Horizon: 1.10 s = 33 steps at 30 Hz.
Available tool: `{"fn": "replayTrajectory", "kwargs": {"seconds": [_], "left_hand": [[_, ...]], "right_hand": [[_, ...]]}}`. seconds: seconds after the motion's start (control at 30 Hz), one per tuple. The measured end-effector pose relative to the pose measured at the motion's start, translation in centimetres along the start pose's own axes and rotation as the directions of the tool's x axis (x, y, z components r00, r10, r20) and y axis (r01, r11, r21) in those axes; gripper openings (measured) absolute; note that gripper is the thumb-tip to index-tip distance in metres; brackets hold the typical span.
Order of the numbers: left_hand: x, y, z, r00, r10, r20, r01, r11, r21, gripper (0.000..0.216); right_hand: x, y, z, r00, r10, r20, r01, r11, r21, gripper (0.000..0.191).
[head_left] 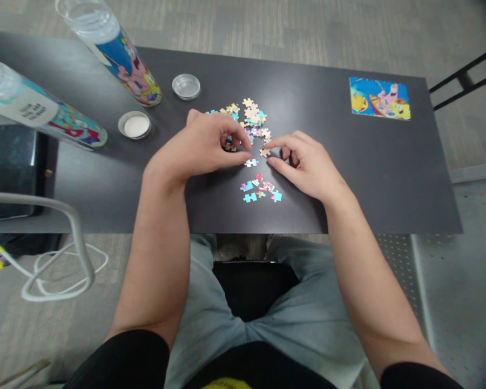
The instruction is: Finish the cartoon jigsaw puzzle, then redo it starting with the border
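Touched by right hand index fingertip: beige puzzle piece, flat on table; nothing gripped. Fingers of left hand curled, hold not discernible; white puzzle piece located just beside them.

Short black sleeves, bare forearms, and light grey-blue trousers.

table: dark, matt, smooth
puzzle pieces: printed cardboard, glossy
tubes: clear glossy plastic
lid: shiny metal

- The lying tube at the upper left carries a white label with dark print, too blurred to read.
- No other lettering is legible.
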<state>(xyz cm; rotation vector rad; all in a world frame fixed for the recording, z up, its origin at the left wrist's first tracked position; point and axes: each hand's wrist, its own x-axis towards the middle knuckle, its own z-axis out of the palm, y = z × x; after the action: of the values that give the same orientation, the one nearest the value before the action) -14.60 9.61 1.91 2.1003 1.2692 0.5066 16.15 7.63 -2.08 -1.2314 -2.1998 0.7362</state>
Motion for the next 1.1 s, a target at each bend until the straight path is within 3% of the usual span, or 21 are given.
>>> {"fn": "replayTrajectory", "kwargs": {"seconds": [0.17,0.4,1.1], "left_hand": [[0.4,-0.6,0.3,0.995,-0.049,-0.084,0.054,0.997,0.063,0.020],[0.7,-0.4,0.7,0.999,-0.018,-0.037,0.022,0.994,0.111,0.034],[1.1,-1.3,1.3,0.997,-0.018,-0.071,0.025,0.994,0.102,0.035]], "right_hand": [[0.1,-0.5,-0.3,0.999,0.035,0.020,-0.034,0.999,-0.024,0.023],[0.2,0.1,-0.4,1.000,0.004,0.004,-0.004,1.000,0.012,0.020],[0.0,0.4,-1.7,0.997,0.033,0.075,-0.039,0.996,0.081,0.017]]}}
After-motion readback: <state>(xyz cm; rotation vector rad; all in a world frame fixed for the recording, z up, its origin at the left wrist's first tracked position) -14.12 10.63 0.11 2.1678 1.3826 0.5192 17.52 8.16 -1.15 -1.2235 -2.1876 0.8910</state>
